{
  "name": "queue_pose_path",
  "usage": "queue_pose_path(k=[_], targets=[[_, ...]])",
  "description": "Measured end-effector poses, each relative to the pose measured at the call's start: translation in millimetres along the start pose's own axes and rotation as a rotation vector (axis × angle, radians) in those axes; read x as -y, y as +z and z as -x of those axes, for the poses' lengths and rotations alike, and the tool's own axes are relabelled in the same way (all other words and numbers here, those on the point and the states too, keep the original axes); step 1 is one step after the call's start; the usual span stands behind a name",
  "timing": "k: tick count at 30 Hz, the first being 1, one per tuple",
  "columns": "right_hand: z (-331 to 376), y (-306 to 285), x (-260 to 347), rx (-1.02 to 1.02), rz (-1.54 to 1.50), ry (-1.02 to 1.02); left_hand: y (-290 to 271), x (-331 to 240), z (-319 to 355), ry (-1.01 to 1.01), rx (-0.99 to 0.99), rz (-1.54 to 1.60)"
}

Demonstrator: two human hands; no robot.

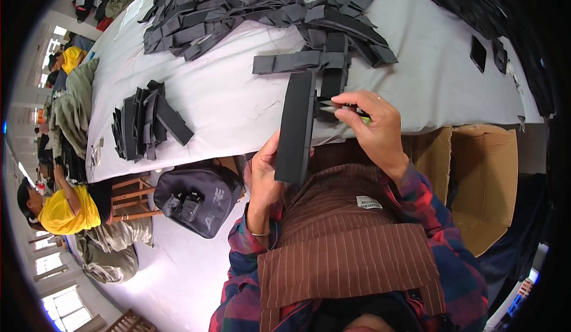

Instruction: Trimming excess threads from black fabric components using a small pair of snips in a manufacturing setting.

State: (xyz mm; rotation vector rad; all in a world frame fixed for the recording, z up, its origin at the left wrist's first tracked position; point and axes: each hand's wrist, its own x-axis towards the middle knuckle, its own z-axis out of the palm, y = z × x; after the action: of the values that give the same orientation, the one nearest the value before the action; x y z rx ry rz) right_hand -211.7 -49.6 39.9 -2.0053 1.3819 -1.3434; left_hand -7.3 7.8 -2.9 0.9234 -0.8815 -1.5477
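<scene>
My left hand (266, 174) holds a long black fabric strip (296, 127) upright by its lower end, in front of the table's near edge. My right hand (372, 127) grips small thread snips (329, 109) with a green handle, their blades touching the strip's right edge near its top. Just beyond the strip, several black strips (300, 61) lie crossed on the white table (238, 106). I wear a plaid shirt and a brown striped apron.
A big heap of black strips (250, 8) covers the far table; a smaller stack (148, 123) lies at left. A black bag (199, 198) and wooden stool (134, 198) stand below the table, an open cardboard box (482, 177) at right. A person in yellow (65, 207) sits far left.
</scene>
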Motion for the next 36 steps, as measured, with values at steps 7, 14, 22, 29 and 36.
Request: queue_pose_path(k=[7, 14, 22, 29, 36], targets=[[20.3, 5.4, 21.2, 0.36, -0.305, 0.052, 1.4, 5.3, -5.2, 0.104, 0.011, -0.022], [24.7, 14.6, 25.2, 0.369, -0.296, -0.038, 1.4, 6.3, -5.7, 0.118, -0.128, -0.146], [30.4, 28.8, 24.3, 0.365, -0.185, -0.093, 7.6, -1.3, -3.3, 0.223, -0.072, -0.467], [19.4, 33.0, 16.3, 0.3, -0.446, 0.221, -6.6, 1.5, 0.3, 0.25, 0.041, -0.701], [13.0, 40.6, 0.1, 0.25, -0.632, 0.403, -5.6, 1.4, -0.4, 0.175, -0.071, -0.24]])
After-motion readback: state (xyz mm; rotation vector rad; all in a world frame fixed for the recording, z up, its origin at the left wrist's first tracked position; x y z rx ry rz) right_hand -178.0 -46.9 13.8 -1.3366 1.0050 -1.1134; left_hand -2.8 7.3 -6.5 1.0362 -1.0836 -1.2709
